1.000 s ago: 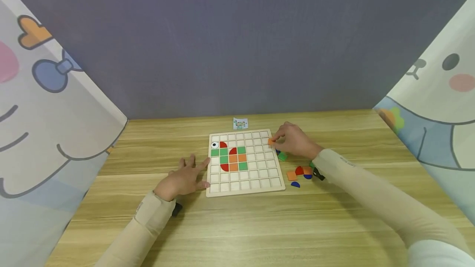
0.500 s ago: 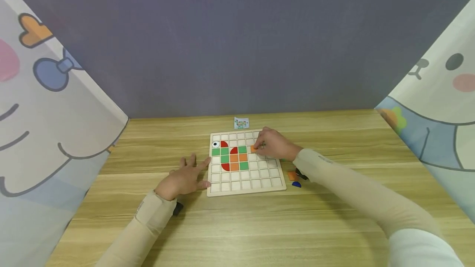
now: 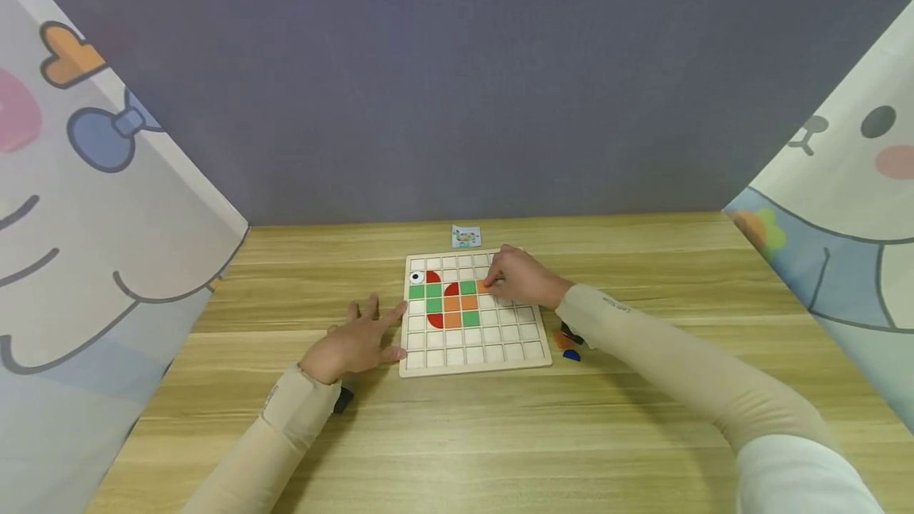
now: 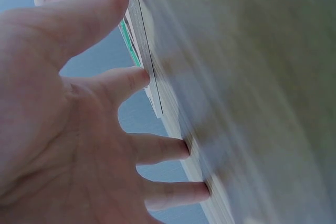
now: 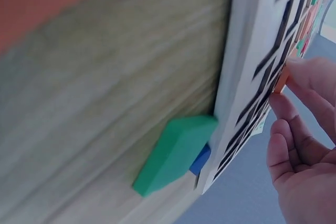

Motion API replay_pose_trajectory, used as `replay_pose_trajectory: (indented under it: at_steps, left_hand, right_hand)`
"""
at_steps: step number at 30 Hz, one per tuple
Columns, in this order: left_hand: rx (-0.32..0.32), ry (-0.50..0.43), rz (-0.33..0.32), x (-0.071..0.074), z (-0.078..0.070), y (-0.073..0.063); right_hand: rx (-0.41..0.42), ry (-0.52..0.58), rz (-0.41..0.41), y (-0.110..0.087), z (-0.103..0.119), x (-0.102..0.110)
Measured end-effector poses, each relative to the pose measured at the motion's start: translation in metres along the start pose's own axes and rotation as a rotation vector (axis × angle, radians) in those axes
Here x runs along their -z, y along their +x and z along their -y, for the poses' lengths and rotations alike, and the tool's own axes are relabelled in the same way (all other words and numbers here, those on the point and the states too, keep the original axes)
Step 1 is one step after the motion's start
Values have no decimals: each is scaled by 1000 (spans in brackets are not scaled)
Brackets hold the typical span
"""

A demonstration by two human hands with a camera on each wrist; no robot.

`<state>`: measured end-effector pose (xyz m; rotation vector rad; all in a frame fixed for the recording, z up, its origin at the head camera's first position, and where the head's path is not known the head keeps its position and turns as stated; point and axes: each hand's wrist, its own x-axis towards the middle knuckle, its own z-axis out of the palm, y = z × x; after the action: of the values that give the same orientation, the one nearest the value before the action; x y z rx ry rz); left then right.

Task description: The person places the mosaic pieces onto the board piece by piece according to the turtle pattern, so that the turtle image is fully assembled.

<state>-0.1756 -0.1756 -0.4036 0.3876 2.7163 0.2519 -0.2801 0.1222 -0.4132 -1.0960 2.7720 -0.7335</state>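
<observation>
Head view: the right hand [image 3: 524, 276] pinches an orange tile [image 3: 481, 286] on a gridded board [image 3: 454, 339], just right of a green tile [image 3: 467, 287]; the left hand [image 3: 350, 349], fingers spread, touches the board's left edge.

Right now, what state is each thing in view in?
Wooden grid board: lying flat, some cells filled.
Orange tile: pinched; seating unclear.
Right hand: pinching that tile.
Left hand: fingers spread, touching the board's edge.
Eye tile: set in the board.
Blue half-round tile: loose beside the board.
Green tile: loose beside the board.
Picture card: lying beyond the board.
</observation>
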Motion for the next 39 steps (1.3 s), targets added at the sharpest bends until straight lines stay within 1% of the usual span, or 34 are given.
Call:
replay_pose_trajectory:
  at_steps: [7, 11, 14, 18, 22, 26, 32, 39]
  left_hand:
    - [5, 3, 2, 1, -1, 1]
    - [1, -1, 4, 1, -2, 1]
    - [0, 1, 5, 1, -3, 1]
    - [0, 5, 5, 1, -3, 1]
    - [7, 6, 10, 2, -3, 0]
    - [14, 8, 15, 1, -2, -1]
    - [10, 7, 17, 0, 0, -1]
    - [-4, 6, 16, 0, 0, -1]
  right_hand:
    - [-10, -15, 22, -1, 0, 0]
    - [7, 9, 41, -3, 2, 1]
    - [23, 27, 53, -8, 2, 5]
    - [20, -1, 35, -22, -6, 17]
    - [-34, -7, 4, -42, -19, 30]
    - [-72, 7, 11, -62, -30, 36]
    - [-107, 23, 49, -87, -36, 35]
    - [-114, 10, 55, -103, -40, 28]
